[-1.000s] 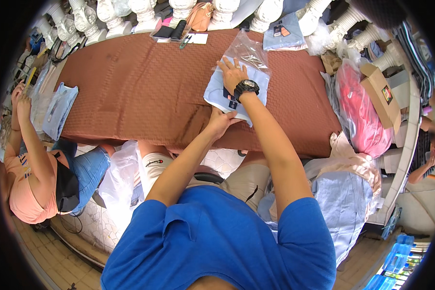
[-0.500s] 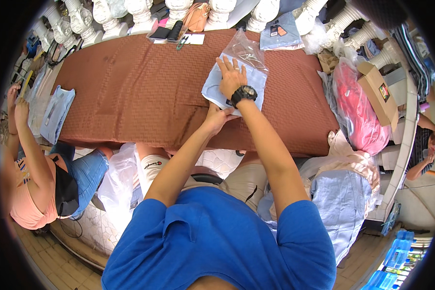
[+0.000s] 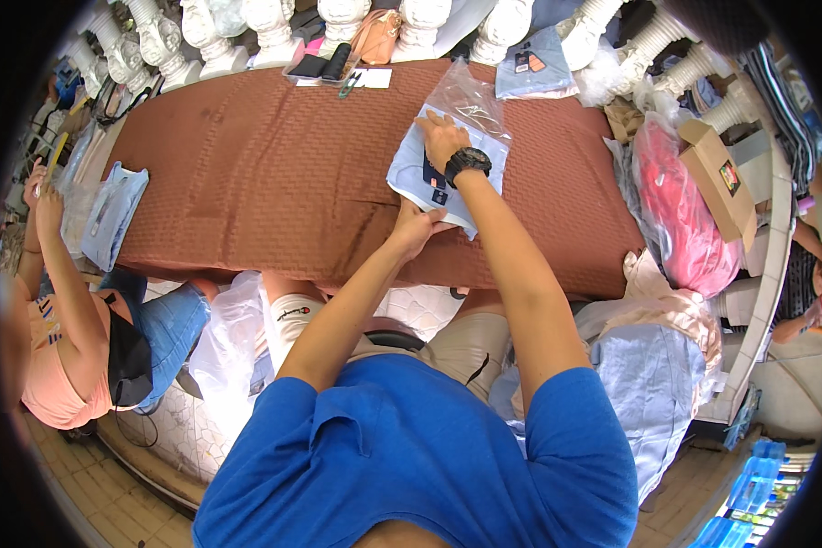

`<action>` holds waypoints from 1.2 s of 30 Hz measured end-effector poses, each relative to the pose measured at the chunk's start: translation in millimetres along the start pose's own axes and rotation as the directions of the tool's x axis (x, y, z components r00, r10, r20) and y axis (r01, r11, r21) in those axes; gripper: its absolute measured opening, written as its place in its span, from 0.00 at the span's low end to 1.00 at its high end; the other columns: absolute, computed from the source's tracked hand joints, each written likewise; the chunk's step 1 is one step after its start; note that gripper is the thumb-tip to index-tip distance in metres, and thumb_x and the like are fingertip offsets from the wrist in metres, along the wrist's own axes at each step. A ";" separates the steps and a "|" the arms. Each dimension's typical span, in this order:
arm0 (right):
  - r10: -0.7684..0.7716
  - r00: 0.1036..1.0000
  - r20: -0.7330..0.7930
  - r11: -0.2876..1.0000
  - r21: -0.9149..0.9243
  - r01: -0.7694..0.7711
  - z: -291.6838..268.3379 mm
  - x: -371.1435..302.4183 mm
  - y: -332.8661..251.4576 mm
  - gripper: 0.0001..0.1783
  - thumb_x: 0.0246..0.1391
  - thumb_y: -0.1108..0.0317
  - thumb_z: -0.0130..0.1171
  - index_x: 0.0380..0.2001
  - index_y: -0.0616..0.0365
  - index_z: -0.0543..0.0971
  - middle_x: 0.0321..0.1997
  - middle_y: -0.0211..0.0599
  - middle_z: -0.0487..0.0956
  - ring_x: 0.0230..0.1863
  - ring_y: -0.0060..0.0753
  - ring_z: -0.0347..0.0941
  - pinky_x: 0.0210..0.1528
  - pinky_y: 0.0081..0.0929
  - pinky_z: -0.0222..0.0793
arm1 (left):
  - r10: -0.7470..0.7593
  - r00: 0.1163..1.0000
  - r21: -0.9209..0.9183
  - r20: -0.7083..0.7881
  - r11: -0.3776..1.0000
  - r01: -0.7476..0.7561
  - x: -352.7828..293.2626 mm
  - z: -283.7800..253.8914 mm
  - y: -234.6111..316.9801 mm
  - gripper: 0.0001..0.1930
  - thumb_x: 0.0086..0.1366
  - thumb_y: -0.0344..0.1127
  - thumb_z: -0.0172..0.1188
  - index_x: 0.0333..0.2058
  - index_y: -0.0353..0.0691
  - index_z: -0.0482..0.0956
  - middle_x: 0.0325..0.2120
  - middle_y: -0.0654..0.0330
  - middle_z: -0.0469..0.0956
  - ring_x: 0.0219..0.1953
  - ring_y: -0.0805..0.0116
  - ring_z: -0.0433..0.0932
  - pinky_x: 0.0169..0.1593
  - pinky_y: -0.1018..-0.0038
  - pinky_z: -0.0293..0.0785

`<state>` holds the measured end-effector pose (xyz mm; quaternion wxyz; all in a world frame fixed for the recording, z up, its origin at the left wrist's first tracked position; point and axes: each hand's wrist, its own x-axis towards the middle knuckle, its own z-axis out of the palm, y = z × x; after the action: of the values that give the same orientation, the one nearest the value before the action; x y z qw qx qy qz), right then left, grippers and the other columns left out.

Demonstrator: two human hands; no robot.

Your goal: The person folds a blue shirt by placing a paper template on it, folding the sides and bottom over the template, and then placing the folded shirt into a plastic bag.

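My left hand [image 3: 417, 228] pinches the near edge of the folded light-blue garment [image 3: 409, 173], fingers closed on the cloth. My right hand [image 3: 440, 139], with a black watch on its wrist, lies flat on top of it, fingers spread and pressing down. The garment sits right of centre in the frame on the brown quilted table cover [image 3: 265, 164], its far end under a clear plastic bag [image 3: 470, 96]. At the left edge, another person's hands [image 3: 38, 192] hold up a similar bagged garment [image 3: 111, 215].

Glossy clear plastic bag [image 3: 470, 96], soft blue cloth garment [image 3: 411, 173], matt textured brown tablecloth [image 3: 274, 164].
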<state>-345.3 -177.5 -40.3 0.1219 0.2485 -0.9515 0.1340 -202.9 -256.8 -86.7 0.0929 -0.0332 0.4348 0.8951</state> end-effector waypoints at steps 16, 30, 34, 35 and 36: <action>-0.010 0.977 0.211 0.993 -0.113 0.035 -37.2 -44.2 34.6 0.31 0.43 0.73 0.63 0.55 0.51 0.71 0.64 0.42 0.71 0.63 0.47 0.69 0.58 0.50 0.71 | -0.012 1.000 -0.015 -0.002 1.000 0.012 0.5 -7.1 -3.9 0.26 0.64 0.14 0.49 0.60 0.31 0.57 0.54 0.46 0.69 0.53 0.51 0.77 0.53 0.57 0.82; -0.231 0.959 -0.164 0.973 -0.051 0.226 -1.4 -31.4 34.0 0.05 0.56 0.67 0.59 0.34 0.54 0.80 0.42 0.37 0.76 0.46 0.46 0.75 0.44 0.45 0.73 | -0.030 0.996 -0.007 -0.088 1.000 0.030 -1.8 -5.0 -9.2 0.24 0.64 0.17 0.52 0.58 0.30 0.59 0.51 0.45 0.72 0.50 0.51 0.79 0.51 0.58 0.83; -0.209 0.953 -0.220 0.973 0.047 0.224 4.6 -16.2 31.1 0.05 0.55 0.67 0.60 0.30 0.57 0.80 0.39 0.40 0.77 0.42 0.50 0.75 0.43 0.43 0.73 | -0.016 0.995 -0.029 -0.094 1.000 0.013 -1.8 -6.3 -11.3 0.25 0.64 0.16 0.51 0.59 0.30 0.58 0.52 0.45 0.72 0.50 0.51 0.79 0.51 0.57 0.83; -0.191 0.953 -0.236 0.973 0.080 0.214 6.5 -12.8 33.7 0.05 0.55 0.67 0.60 0.30 0.58 0.79 0.38 0.42 0.77 0.42 0.52 0.75 0.43 0.43 0.73 | -0.008 0.995 -0.036 -0.096 0.999 0.005 -2.1 -4.6 -11.7 0.25 0.64 0.16 0.51 0.59 0.30 0.58 0.52 0.45 0.72 0.50 0.51 0.78 0.51 0.57 0.83; -0.148 0.962 -0.228 0.977 0.117 0.178 7.7 -9.1 36.8 0.06 0.55 0.68 0.60 0.30 0.58 0.79 0.37 0.43 0.77 0.41 0.52 0.75 0.43 0.42 0.72 | -0.009 0.995 -0.036 -0.095 0.999 0.005 -1.7 -2.8 -11.5 0.25 0.64 0.15 0.51 0.59 0.31 0.58 0.52 0.45 0.72 0.51 0.51 0.78 0.51 0.57 0.83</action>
<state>-357.5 -145.0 -57.3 0.2188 0.3177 -0.8973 0.2144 -199.0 -252.3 -97.0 0.0747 -0.0789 0.4224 0.8999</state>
